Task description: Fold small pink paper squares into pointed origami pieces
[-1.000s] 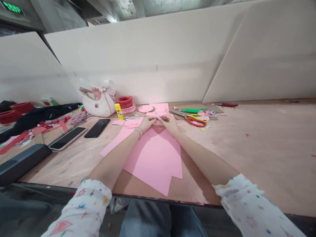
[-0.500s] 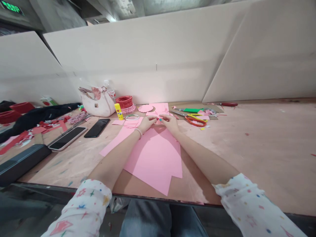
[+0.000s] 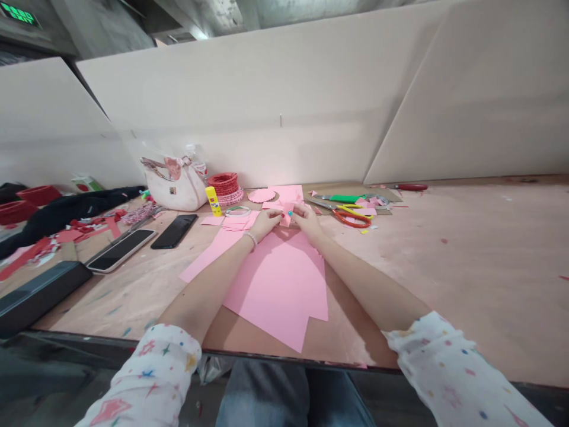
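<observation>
Pink and small, the paper piece (image 3: 287,220) sits between the left hand (image 3: 267,222) and the right hand (image 3: 306,222), both pinching it, neither clearly nearer, its long axis seemingly pointing away from the person.

A small piece of pink paper (image 3: 287,220) is pinched at its left and right sides, at the far end of the large pink sheet (image 3: 278,281). It is narrow, close in colour to the sheet, with one face in view; it may be folded, but too little shows to be sure
</observation>
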Demonstrator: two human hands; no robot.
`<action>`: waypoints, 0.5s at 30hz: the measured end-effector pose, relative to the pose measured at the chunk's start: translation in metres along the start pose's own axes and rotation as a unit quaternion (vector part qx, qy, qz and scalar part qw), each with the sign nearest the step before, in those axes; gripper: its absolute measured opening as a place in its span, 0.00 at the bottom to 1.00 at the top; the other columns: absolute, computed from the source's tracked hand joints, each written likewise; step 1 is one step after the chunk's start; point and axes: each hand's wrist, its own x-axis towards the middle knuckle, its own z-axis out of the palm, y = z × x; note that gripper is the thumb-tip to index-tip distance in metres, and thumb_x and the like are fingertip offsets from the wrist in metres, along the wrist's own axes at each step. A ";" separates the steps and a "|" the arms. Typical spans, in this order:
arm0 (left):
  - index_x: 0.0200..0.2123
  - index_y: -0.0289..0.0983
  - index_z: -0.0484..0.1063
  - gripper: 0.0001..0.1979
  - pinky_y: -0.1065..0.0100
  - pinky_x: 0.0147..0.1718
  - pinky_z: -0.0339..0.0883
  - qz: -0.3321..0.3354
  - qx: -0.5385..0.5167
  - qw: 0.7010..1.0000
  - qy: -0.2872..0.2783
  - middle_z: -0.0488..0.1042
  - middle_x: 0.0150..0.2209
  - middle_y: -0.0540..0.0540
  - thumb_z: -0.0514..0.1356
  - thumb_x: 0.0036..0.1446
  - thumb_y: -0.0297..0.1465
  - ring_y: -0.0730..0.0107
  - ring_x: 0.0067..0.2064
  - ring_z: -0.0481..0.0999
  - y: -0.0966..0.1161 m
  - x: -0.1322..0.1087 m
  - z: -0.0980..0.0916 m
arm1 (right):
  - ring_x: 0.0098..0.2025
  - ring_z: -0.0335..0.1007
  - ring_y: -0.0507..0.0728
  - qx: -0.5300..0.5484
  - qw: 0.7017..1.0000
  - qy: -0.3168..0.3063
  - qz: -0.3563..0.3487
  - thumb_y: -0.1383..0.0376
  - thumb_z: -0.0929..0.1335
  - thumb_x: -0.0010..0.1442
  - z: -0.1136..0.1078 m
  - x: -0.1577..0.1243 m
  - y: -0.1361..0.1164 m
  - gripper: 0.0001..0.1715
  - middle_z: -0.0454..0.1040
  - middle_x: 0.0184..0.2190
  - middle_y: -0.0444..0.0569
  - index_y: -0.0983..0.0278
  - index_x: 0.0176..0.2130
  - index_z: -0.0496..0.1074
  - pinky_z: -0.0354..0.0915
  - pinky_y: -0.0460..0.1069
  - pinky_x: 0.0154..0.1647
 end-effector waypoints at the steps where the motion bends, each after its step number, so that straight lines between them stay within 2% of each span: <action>1: 0.31 0.30 0.72 0.10 0.76 0.22 0.58 -0.003 0.001 1.000 0.000 0.70 0.22 0.50 0.58 0.44 0.30 0.79 0.22 0.65 0.000 0.000 0.000 | 0.35 0.67 0.54 -0.003 1.000 -0.007 0.008 0.60 0.64 0.49 0.000 0.000 -0.001 0.16 0.73 0.30 0.48 0.65 0.36 0.72 0.63 0.49 0.37; 4: 0.31 0.30 0.71 0.10 0.76 0.23 0.59 -0.013 0.003 1.000 -0.003 0.70 0.22 0.49 0.58 0.45 0.30 0.78 0.23 0.67 0.000 0.001 -0.001 | 0.32 0.66 0.54 -0.011 1.000 -0.016 0.020 0.57 0.61 0.51 0.000 0.000 0.000 0.17 0.72 0.27 0.48 0.66 0.28 0.72 0.62 0.49 0.34; 10: 0.27 0.30 0.69 0.08 0.76 0.20 0.59 -0.025 0.001 1.000 -0.015 0.65 0.18 0.52 0.55 0.49 0.31 0.80 0.19 0.64 0.003 -0.001 -0.001 | 0.30 0.65 0.52 -0.027 1.000 -0.008 0.013 0.64 0.63 0.45 0.003 0.003 0.009 0.11 0.71 0.28 0.46 0.66 0.31 0.69 0.62 0.48 0.32; 15: 0.32 0.31 0.70 0.11 0.74 0.21 0.61 -0.018 0.009 0.999 -0.034 0.66 0.20 0.51 0.56 0.49 0.34 0.78 0.20 0.66 0.005 -0.005 0.001 | 0.29 0.63 0.52 -0.058 0.998 -0.009 0.004 0.65 0.63 0.44 0.004 0.003 0.010 0.08 0.69 0.25 0.45 0.66 0.27 0.68 0.60 0.47 0.31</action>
